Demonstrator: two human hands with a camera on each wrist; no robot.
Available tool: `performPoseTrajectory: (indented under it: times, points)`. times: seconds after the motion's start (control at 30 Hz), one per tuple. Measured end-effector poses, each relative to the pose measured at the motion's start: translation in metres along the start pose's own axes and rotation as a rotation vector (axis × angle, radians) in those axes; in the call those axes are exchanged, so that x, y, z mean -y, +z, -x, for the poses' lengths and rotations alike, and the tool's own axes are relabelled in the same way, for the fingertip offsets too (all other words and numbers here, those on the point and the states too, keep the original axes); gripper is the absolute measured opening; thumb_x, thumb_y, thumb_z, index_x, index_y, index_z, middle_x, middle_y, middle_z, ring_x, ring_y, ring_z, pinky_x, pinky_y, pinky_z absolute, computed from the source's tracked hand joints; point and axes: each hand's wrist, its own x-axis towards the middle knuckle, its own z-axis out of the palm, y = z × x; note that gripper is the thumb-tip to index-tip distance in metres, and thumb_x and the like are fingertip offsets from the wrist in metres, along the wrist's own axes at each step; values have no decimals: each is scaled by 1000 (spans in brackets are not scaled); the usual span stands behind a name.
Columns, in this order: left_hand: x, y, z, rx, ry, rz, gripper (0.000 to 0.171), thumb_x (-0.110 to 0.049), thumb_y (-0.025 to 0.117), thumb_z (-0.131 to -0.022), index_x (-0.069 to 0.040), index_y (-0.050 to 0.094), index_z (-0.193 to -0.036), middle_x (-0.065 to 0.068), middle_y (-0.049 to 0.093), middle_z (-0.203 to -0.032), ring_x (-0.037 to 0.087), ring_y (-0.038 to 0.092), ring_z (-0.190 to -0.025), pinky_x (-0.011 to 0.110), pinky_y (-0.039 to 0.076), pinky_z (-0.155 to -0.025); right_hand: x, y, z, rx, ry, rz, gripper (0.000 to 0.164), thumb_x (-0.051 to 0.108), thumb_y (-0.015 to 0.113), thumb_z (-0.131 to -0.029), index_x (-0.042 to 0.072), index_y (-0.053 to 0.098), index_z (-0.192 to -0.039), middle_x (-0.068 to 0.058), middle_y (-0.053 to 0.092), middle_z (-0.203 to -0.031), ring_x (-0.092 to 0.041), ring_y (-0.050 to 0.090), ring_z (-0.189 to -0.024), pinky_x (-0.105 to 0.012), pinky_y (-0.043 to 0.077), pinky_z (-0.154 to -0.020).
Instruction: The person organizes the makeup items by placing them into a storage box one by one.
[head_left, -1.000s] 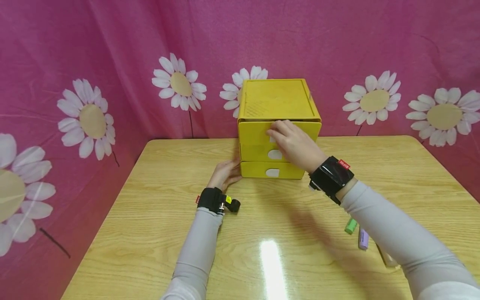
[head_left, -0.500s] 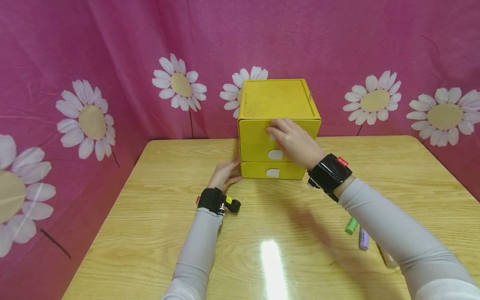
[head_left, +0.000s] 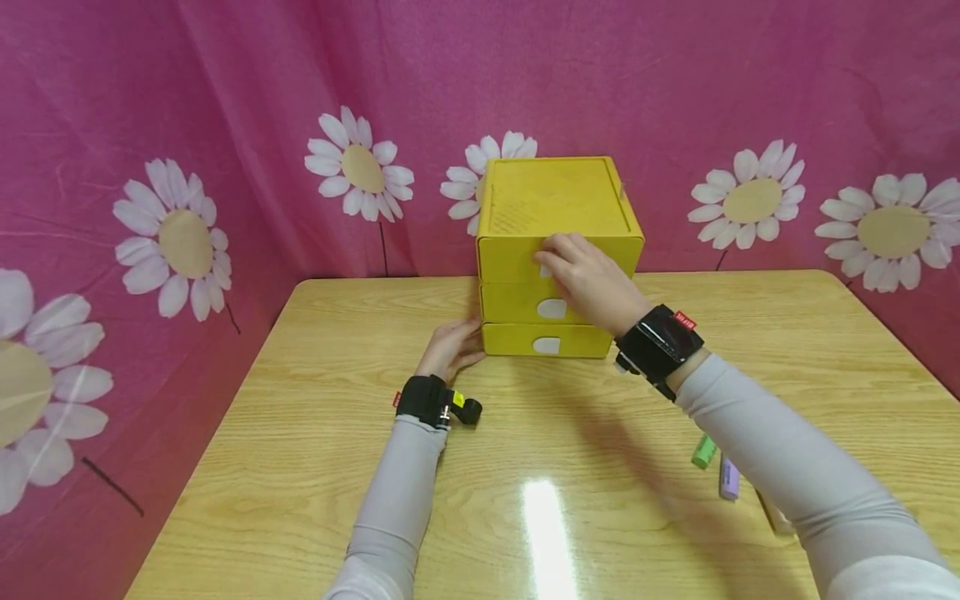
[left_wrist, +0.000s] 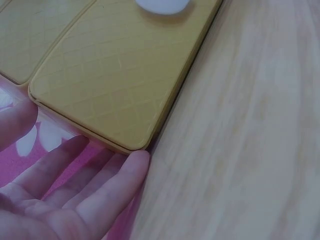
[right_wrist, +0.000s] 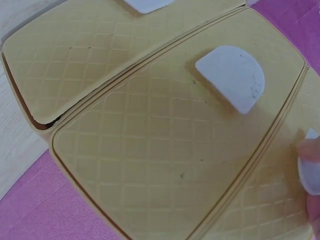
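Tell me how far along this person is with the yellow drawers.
Looks done: the top drawer appears closed, its front meeting the yellow cabinet's rim. In hand: the right hand pinches that drawer's white handle while the left hand touches the cabinet's side. Left: probably letting go, since both hands are on it.

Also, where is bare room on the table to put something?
Bare: table left of left sleeve; the middle, between that sleeve and green stick, in front of yellow box; the right, between box, right sleeve and pink curtain. Crowded: by right sleeve, where purple stick and pale object lie.
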Motion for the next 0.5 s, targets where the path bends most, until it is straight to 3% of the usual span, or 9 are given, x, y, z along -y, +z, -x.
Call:
performPoseTrajectory:
  times: [0.17, 0.33, 0.5]
  points:
    - [0, 0, 0, 0, -1, -1, 43, -19, 54, -93, 4, 47, -129, 16, 47, -133, 30, 47, -118, 42, 44, -92, 3, -2, 1, 2, 13, 23, 30, -9, 60, -81, -7, 58, -111, -19, 50, -109, -31, 48, -96, -38, 45, -82]
    - [1, 0, 0, 6, -5, -8, 42, -19, 53, -94, 3, 48, -129, 16, 47, -132, 30, 47, -118, 41, 44, -92, 15, -2, 10, -59, -13, 71, 37, -5, 65, -78, -5, 57, -114, -20, 52, -111, -34, 49, -102, -43, 45, -85]
    - [0, 0, 0, 13, -2, -10, 44, -20, 53, -94, 4, 46, -130, 16, 46, -134, 30, 46, -119, 42, 44, -93, 25, 8, 22, -53, -22, 33, 38, -3, 69, -76, -6, 58, -112, -20, 55, -109, -32, 52, -98, -42, 47, -78]
